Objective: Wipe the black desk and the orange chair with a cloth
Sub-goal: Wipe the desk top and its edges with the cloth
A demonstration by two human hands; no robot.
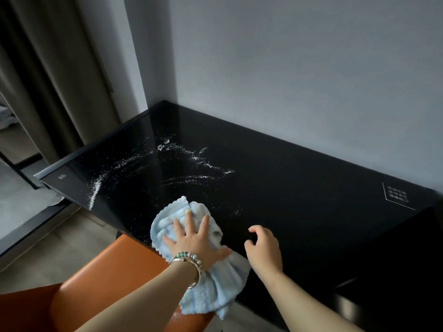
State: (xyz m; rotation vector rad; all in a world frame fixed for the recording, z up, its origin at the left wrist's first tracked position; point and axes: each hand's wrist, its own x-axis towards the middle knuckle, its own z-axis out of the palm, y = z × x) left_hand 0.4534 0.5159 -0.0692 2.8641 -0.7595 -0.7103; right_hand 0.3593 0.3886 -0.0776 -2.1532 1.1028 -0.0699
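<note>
Left hand, fingers spread flat, is pressing the blue cloth onto the black desk to catch white powder; right hand is hovering loosely curled, grasping nothing.

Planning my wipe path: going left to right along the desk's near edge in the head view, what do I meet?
Orange chair → cloth under left hand → right hand → white printed label.

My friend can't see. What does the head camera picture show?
A left hand presses a blue cloth flat on a black desk scattered with white powder. The right hand hovers beside it, fingers loosely curled, and an orange chair sits below.
</note>
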